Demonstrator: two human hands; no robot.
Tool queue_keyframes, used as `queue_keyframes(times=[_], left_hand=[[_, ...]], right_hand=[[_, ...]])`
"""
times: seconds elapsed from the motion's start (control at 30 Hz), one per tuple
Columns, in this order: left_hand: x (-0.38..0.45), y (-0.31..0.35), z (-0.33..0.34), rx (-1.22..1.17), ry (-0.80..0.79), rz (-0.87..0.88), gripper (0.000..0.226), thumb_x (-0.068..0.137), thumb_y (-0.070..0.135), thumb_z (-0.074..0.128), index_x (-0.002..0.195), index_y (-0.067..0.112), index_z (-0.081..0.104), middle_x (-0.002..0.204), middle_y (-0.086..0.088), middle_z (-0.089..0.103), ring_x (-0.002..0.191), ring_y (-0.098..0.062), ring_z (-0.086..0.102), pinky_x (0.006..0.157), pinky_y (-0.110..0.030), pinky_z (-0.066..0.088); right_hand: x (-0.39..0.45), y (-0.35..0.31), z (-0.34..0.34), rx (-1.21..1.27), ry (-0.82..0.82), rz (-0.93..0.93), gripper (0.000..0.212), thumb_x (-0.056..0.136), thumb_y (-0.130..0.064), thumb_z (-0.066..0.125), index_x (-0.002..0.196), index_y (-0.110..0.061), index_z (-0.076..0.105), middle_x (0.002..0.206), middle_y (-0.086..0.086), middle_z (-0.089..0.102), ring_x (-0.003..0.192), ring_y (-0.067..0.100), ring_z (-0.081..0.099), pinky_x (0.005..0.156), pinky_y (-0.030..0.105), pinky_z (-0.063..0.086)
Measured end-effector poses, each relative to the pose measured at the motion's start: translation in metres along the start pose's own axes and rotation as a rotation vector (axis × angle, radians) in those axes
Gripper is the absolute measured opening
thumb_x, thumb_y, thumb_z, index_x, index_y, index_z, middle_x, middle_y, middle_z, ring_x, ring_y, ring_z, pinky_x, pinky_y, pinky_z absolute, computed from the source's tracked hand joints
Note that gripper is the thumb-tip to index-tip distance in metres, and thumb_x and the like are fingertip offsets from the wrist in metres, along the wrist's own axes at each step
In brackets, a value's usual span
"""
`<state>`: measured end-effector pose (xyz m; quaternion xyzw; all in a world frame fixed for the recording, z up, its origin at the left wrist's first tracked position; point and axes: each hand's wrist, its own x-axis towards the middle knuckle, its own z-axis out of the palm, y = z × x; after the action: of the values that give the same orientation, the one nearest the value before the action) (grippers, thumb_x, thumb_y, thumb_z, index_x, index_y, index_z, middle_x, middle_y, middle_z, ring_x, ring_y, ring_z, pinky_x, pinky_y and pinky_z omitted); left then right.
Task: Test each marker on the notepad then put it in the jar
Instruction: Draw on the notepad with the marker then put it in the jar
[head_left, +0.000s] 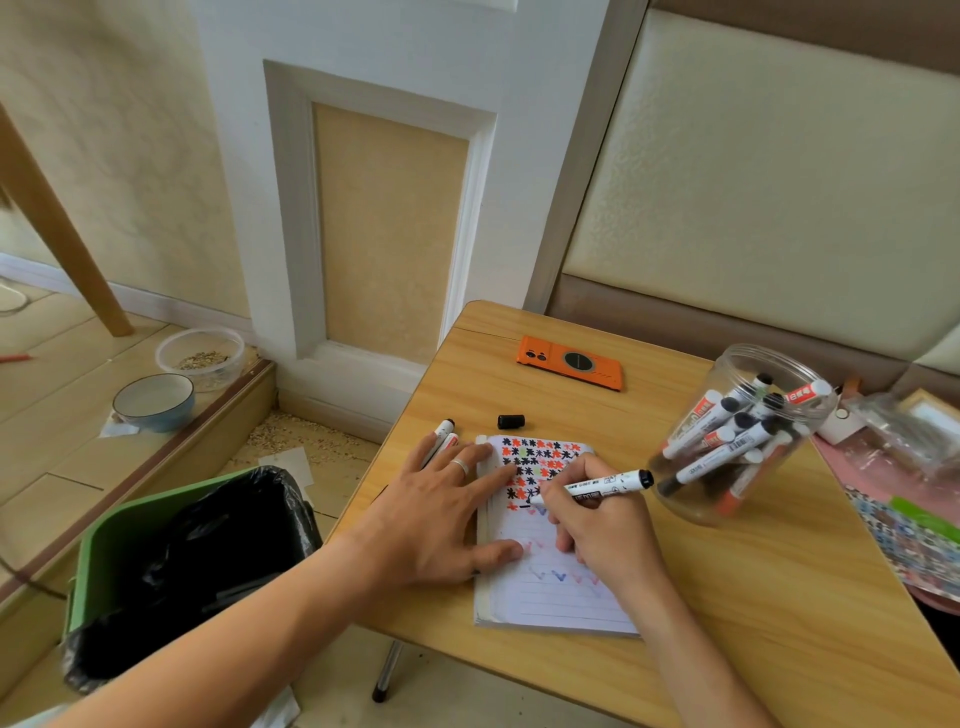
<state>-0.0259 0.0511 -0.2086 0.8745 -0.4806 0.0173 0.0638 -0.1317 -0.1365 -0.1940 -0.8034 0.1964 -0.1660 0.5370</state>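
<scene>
Black ink meets the lined white notepad (550, 582) at frame centre as the right hand (597, 525) pinches a white marker (597, 486). The left hand (441, 514), fingers flat, pins the page. A short, light stroke should do before the clear plastic jar (737, 441), right.

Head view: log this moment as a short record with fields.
right hand: grips black marker, tip on notepad
left hand: flat, pressing notepad's left edge
loose cap: on table above notepad
untested markers: two, beside left hand
jar: right of notepad, many markers inside
phone: far table edge
</scene>
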Motion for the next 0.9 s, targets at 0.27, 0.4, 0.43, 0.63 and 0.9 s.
queue_keyframes(times=[0.27,0.4,0.43,0.63,0.9], left_hand=[[0.0002,0.0,-0.0002,-0.003,0.006,0.001,0.09,0.086,0.09,0.018,0.16,0.04,0.01,0.169,-0.003,0.014,0.156,-0.025,0.006,0.125,-0.045,-0.009],[-0.0003,0.0003,-0.0009,-0.004,0.008,0.003,0.09,0.086,0.09,0.018,0.161,0.04,0.011,0.168,-0.003,0.014,0.156,-0.025,0.006,0.125,-0.045,-0.01],[-0.0005,0.0001,-0.0005,-0.006,0.007,0.003,0.09,0.086,0.09,0.018,0.161,0.04,0.011,0.169,-0.003,0.014,0.156,-0.025,0.006,0.125,-0.045,-0.01],[0.0006,0.0001,-0.0001,-0.003,0.004,0.005,0.091,0.086,0.09,0.017,0.161,0.039,0.01,0.169,-0.003,0.014,0.156,-0.025,0.007,0.125,-0.045,-0.01],[0.0003,-0.0007,0.0011,0.0,0.009,0.008,0.09,0.086,0.09,0.016,0.16,0.04,0.01,0.168,-0.003,0.015,0.156,-0.025,0.008,0.125,-0.045,-0.01]], right_hand=[[0.0021,0.0013,0.0005,-0.016,-0.025,-0.019,0.017,0.092,-0.014,0.072,0.078,-0.016,0.061,0.064,0.023,0.063,0.048,0.02,0.057,0.047,0.029,0.042],[0.0028,0.0028,0.0001,0.016,-0.04,0.018,0.019,0.091,-0.01,0.07,0.076,-0.014,0.06,0.059,0.017,0.058,0.047,0.022,0.052,0.043,0.027,0.04],[0.0028,0.0029,0.0,0.02,-0.04,0.022,0.019,0.091,-0.01,0.07,0.076,-0.013,0.06,0.058,0.015,0.058,0.047,0.022,0.051,0.043,0.027,0.039],[0.0011,-0.0011,0.0008,0.026,-0.021,-0.016,0.016,0.094,-0.012,0.071,0.081,-0.01,0.062,0.064,0.023,0.063,0.048,0.021,0.056,0.045,0.027,0.042],[0.0016,-0.0013,0.0013,-0.007,-0.035,-0.013,0.016,0.093,-0.014,0.072,0.081,-0.013,0.063,0.061,0.013,0.065,0.048,0.02,0.058,0.047,0.029,0.044]])
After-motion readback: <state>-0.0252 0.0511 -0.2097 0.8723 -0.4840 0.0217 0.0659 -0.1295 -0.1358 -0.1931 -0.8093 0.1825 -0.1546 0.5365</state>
